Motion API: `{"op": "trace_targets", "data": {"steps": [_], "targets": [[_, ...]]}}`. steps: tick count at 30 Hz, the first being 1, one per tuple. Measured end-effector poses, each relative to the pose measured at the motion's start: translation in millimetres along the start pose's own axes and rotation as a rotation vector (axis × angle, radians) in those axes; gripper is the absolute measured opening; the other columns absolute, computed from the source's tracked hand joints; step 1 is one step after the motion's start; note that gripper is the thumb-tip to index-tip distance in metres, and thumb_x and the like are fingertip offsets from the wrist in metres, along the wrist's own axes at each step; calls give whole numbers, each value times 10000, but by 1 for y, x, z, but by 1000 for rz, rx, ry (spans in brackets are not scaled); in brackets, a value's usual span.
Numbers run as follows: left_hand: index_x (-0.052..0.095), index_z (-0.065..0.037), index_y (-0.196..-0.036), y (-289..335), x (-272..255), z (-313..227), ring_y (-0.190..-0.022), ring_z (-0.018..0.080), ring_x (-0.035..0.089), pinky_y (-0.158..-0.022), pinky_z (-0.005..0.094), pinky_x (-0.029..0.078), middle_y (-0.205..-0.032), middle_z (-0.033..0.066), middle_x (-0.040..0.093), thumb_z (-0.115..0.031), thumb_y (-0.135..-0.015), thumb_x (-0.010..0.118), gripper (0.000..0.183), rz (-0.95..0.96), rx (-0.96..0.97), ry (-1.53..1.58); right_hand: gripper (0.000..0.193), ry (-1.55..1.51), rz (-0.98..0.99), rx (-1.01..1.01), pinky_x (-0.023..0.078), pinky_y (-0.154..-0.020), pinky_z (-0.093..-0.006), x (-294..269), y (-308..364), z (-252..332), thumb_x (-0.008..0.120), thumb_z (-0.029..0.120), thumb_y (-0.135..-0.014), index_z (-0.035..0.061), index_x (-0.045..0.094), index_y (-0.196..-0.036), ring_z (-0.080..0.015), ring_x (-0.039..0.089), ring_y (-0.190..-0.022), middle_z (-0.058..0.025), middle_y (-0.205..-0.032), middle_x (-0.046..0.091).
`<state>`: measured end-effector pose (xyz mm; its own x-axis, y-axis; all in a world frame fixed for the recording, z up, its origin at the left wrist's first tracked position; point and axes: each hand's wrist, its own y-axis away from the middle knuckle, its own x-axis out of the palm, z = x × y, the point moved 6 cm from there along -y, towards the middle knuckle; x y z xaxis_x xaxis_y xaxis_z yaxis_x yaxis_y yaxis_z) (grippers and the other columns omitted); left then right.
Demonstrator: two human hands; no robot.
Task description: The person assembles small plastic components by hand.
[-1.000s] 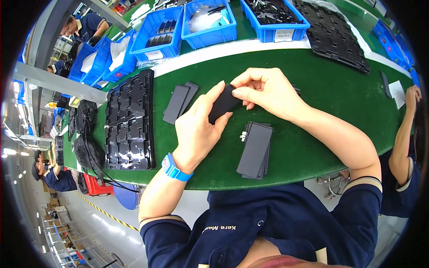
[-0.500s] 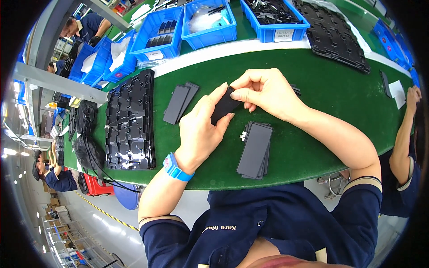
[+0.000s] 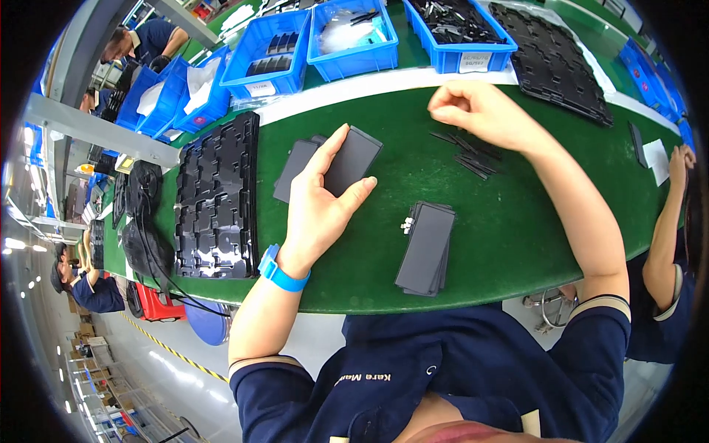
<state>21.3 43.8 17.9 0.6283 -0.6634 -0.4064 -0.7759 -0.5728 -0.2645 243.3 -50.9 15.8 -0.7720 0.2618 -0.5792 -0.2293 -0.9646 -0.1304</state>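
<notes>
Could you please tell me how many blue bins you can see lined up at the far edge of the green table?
3 in a row: left bin, middle bin, right bin. More blue bins sit further left, off the table, partly hidden.

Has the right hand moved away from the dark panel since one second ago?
Yes. The right hand left the dark panel, held in the left hand, and went right and away, toward the thin black strips on the green table.

Green table (image 3: pixel 517 221); blue bins (image 3: pixel 354 37); black moulded tray (image 3: pixel 218 199); dark grey panels (image 3: pixel 427 247); bright blue wristband (image 3: pixel 279 270); navy sleeves (image 3: pixel 598 354).
</notes>
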Motion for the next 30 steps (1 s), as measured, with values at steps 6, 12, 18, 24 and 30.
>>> {"op": "trace_targets", "data": {"steps": [6, 12, 18, 24, 30], "targets": [[438, -21, -1387, 0, -2, 3, -1054, 177, 594, -929, 311, 475, -1170, 136, 616, -31, -751, 754, 711, 7, 15, -57, 339, 300, 233, 161, 479, -662, -328, -1, 12, 4, 766, 297, -750, 28, 613, -888, -182, 602, -721, -64, -745, 613], [371, 4, -1394, -11, -50, 17, -860, 227, 622, -764, 329, 507, -959, 130, 608, -94, -763, 747, 741, -207, -37, -322, 210, 410, 101, 61, 462, -664, -363, 14, 14, 14, 716, 182, -786, 39, 575, -848, -230, 571, -716, -85, -752, 581], [548, 35, -1236, -11, -76, 29, -940, 231, 656, -830, 323, 519, -1051, 167, 659, -127, -771, 737, 527, -216, -173, -369, 173, 390, 77, 64, 441, -630, -347, 16, 14, 14, 702, 127, -790, 35, 559, -822, -199, 533, -671, -64, -723, 549], [595, -20, -1216, -4, -70, 24, -929, 314, 573, -803, 392, 501, -994, 155, 540, -177, -772, 737, 491, -124, -103, -754, 169, 411, 45, 38, 442, -632, -347, 16, 15, 13, 699, 127, -792, 39, 559, -824, -199, 539, -679, -64, -730, 556], [633, -90, -1191, -3, -62, 26, -943, 291, 566, -797, 391, 497, -985, 121, 560, -290, -745, 776, 509, -46, -110, -875, 169, 421, 49, 44, 443, -632, -349, 16, 15, 13, 695, 127, -796, 43, 551, -828, -201, 545, -684, -63, -733, 559]]}}
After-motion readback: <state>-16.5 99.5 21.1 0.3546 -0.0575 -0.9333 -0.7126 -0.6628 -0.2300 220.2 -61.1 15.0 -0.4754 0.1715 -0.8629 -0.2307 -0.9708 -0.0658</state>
